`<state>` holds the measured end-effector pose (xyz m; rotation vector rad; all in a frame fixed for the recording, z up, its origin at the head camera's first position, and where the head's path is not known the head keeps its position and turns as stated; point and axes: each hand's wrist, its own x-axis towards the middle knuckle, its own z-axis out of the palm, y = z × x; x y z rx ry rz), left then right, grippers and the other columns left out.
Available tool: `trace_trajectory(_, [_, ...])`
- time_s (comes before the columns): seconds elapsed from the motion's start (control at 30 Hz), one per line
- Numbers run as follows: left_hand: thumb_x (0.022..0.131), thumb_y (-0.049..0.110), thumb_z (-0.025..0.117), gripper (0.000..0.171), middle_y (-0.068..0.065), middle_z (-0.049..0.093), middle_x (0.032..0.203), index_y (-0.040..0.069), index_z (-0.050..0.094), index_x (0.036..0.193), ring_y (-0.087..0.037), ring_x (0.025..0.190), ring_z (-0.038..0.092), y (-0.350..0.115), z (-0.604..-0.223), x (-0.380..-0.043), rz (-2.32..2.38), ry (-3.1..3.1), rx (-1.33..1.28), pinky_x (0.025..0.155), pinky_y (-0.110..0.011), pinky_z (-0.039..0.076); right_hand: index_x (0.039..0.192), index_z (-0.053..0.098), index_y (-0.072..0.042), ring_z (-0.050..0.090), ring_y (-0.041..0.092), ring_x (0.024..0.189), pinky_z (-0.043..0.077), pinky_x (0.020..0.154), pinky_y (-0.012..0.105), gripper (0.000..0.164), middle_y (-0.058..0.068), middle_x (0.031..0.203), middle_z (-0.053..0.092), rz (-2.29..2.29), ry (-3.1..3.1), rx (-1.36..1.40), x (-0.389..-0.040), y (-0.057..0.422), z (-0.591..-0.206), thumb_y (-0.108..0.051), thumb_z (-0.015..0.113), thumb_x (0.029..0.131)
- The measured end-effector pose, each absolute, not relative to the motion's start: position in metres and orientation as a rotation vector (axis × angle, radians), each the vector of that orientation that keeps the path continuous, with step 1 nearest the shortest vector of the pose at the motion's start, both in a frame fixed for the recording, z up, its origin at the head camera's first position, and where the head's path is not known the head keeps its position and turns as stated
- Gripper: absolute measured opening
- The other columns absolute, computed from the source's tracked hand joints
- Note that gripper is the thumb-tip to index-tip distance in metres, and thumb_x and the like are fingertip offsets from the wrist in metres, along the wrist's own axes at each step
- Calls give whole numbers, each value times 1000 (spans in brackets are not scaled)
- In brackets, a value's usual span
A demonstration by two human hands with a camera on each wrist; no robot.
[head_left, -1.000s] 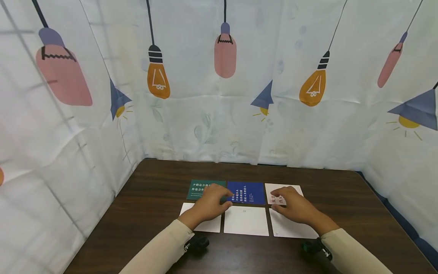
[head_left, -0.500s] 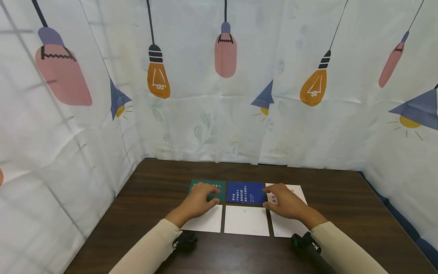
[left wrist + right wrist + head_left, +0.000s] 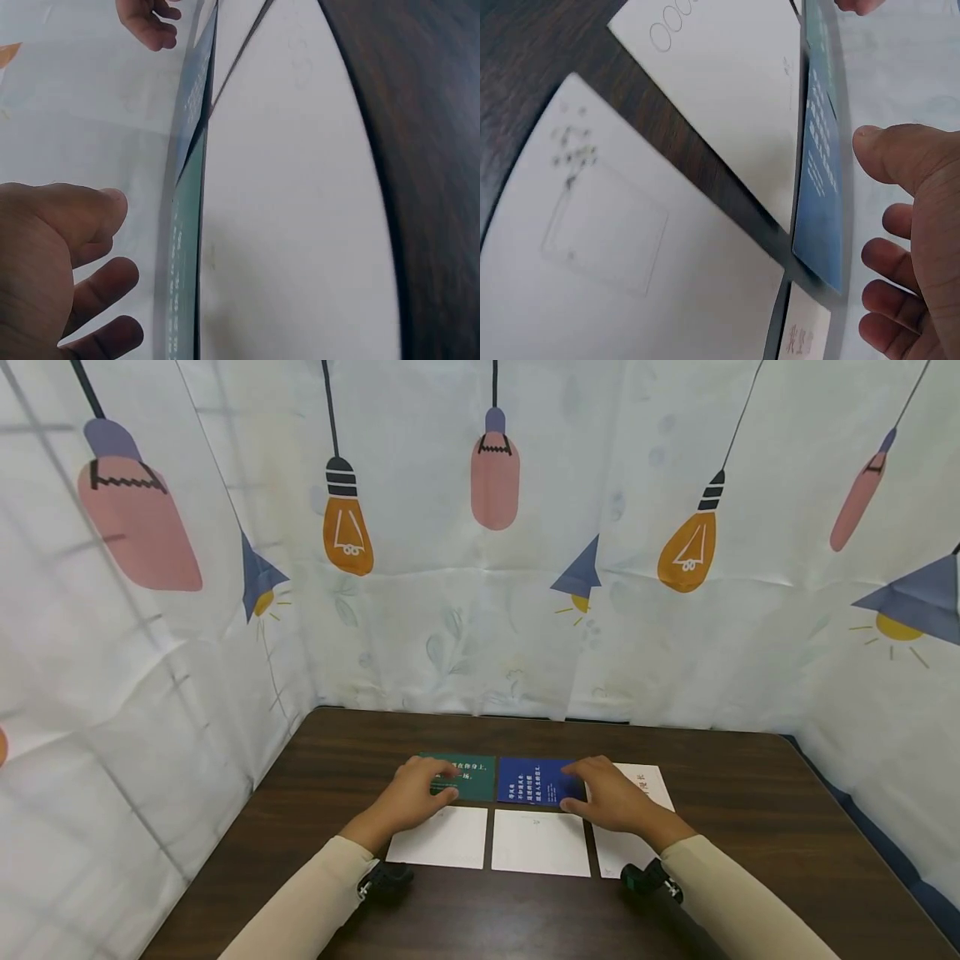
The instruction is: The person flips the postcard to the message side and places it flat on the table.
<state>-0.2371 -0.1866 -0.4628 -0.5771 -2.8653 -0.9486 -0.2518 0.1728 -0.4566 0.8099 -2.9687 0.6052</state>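
Observation:
Cards lie in two rows of three on the table. My left hand (image 3: 411, 792) hovers, fingers loosely bent and thumb apart, over the left part of the green card (image 3: 477, 779) with white writing. Over the right edge of the blue card (image 3: 528, 783) is my right hand (image 3: 611, 795), thumb and fingers spread with nothing between them. It partly covers the white card with red writing (image 3: 651, 781). In the near row are a left white card (image 3: 446, 839), a middle white card (image 3: 540, 845) and a right white card (image 3: 613, 853), the last partly behind the right forearm.
The dark wood-grain table (image 3: 360, 752) reaches back to a white curtain (image 3: 465, 610) printed with lamps and bulbs. Dark wrist cameras hang under both wrists, the left wrist camera (image 3: 390, 878) and the right wrist camera (image 3: 645, 877), low over the table's near part.
Both hands have moved left: the left from the gap between the green and blue cards to the green card's left part, the right from the red-lettered card to the blue card's edge.

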Motion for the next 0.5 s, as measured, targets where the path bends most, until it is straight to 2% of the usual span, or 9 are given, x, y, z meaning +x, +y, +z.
trace_trajectory(0.33, [93, 24, 78, 35, 0, 69, 117, 13, 71, 126, -30, 120, 53, -208, -465, -241, -908, -2918, -464, 105, -60, 34, 138, 62, -9, 45, 32, 136, 37, 110, 53, 59, 8, 139, 59, 632, -2993, 804, -258, 155, -456, -39, 79, 90])
trace_trajectory(0.5, [94, 22, 77, 37, -5, 68, 121, 11, 70, 128, -36, 124, 51, -220, -463, -244, -903, -2937, -460, 105, -64, 33, 137, 62, -9, 47, 32, 135, 40, 108, 52, 59, 8, 138, 60, 627, -2992, 812, -261, 146, -457, -40, 79, 90])
